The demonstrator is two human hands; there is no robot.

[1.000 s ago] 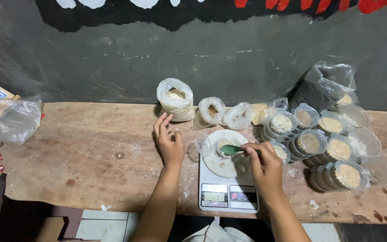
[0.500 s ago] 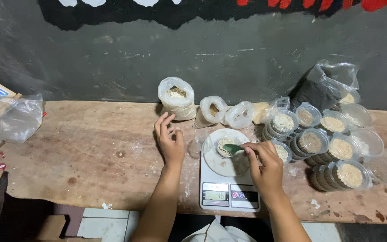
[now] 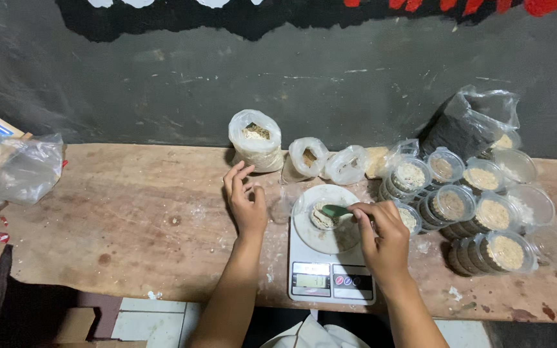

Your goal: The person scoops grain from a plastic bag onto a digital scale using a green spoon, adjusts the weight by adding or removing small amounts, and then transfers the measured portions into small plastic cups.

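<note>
Wooden bench [image 3: 130,219]: right hand [image 3: 385,241] grip pinches green spoon [image 3: 336,210] over scale's dish [image 3: 320,235]; left hand [image 3: 247,205] spread.

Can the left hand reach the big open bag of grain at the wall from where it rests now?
Probably yes. The left hand rests on the wooden table, just in front of the open bag, and only bare wood lies between them.

The rough, stained wooden bench [image 3: 130,219] carries a smooth white plastic scale [image 3: 330,270], glossy clear plastic cups [image 3: 485,212] at three o'clock, and crinkled shiny plastic bags [image 3: 256,138] at twelve.
</note>
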